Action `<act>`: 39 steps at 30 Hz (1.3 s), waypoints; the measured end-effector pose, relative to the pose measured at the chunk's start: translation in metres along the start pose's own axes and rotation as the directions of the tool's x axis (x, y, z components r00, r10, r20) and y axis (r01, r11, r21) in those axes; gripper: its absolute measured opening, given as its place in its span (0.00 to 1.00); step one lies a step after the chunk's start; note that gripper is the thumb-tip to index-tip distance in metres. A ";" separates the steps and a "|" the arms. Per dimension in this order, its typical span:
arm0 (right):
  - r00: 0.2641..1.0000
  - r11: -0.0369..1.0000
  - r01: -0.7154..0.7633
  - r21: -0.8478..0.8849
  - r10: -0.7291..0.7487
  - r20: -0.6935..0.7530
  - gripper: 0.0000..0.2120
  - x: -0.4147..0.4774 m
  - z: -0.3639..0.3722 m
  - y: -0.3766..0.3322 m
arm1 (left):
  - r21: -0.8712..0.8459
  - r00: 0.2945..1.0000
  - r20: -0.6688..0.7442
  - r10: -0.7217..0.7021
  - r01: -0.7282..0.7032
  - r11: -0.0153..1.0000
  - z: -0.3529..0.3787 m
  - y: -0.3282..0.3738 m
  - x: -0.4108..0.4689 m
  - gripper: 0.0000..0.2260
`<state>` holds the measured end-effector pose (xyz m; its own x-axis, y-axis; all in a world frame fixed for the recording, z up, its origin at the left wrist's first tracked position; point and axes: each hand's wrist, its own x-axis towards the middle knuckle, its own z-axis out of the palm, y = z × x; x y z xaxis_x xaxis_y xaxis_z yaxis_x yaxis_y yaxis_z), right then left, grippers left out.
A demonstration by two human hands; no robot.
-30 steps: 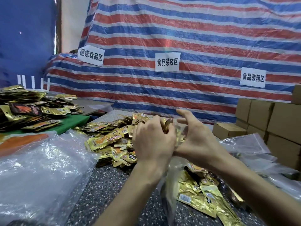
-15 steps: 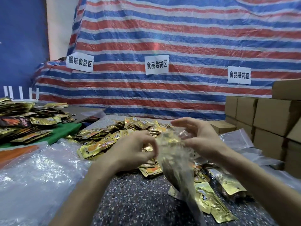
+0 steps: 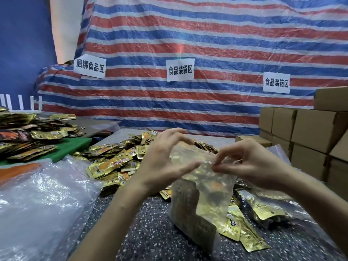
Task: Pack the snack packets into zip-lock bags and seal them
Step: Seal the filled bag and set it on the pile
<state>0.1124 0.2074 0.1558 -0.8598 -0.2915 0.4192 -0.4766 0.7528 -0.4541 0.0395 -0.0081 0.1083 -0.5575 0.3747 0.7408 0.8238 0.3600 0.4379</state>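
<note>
Above the middle of the table (image 3: 143,232), I am holding the filled bag (image 3: 211,189), my right hand (image 3: 250,162) pinching its zip strip (image 3: 206,160), my left hand (image 3: 160,162) gripping its top; loose packets (image 3: 113,162) are lying behind.

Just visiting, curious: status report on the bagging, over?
Hands: left hand and right hand pinch zip-lock bag top. It holds snack packets; seal unclear. Nothing blocking; loose packets lie below.
</note>
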 end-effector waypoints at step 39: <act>0.979 0.989 -0.140 -0.057 0.130 -0.154 0.24 -0.006 0.007 0.018 | -0.650 0.933 -0.114 -0.342 0.191 0.736 -0.004 -0.007 -0.012 0.06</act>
<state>0.1078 0.2186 0.1398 -0.8758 -0.0964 0.4729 -0.3402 0.8183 -0.4632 0.0410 -0.0188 0.0981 -0.7900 0.1295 0.5993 0.5667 -0.2186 0.7944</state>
